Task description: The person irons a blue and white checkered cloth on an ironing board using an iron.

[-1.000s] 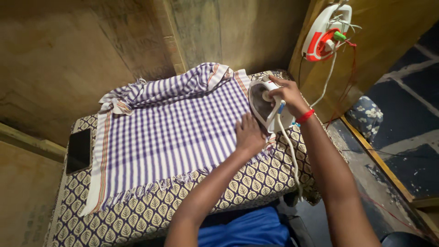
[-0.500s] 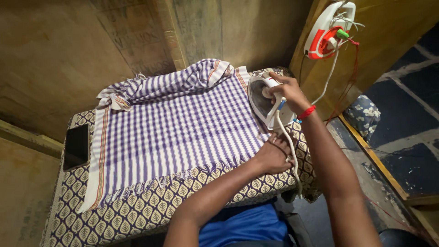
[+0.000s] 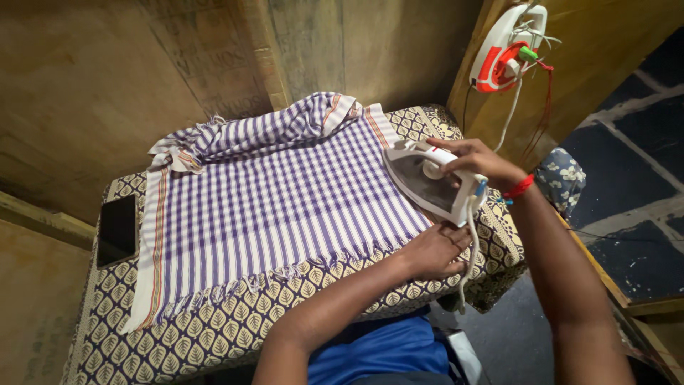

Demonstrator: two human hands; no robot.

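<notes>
Two hands work the ironing: the right hand [image 3: 467, 158] grips the white iron [image 3: 427, 178] at the checked cloth's [image 3: 285, 199] right edge; the left hand [image 3: 434, 249], spread, presses the bench [image 3: 214, 335] below the iron. Next, I judge, a steady stroke leftward across the cloth.

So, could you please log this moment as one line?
right hand: grips iron | left hand: on checked cloth edge | table cover
</notes>
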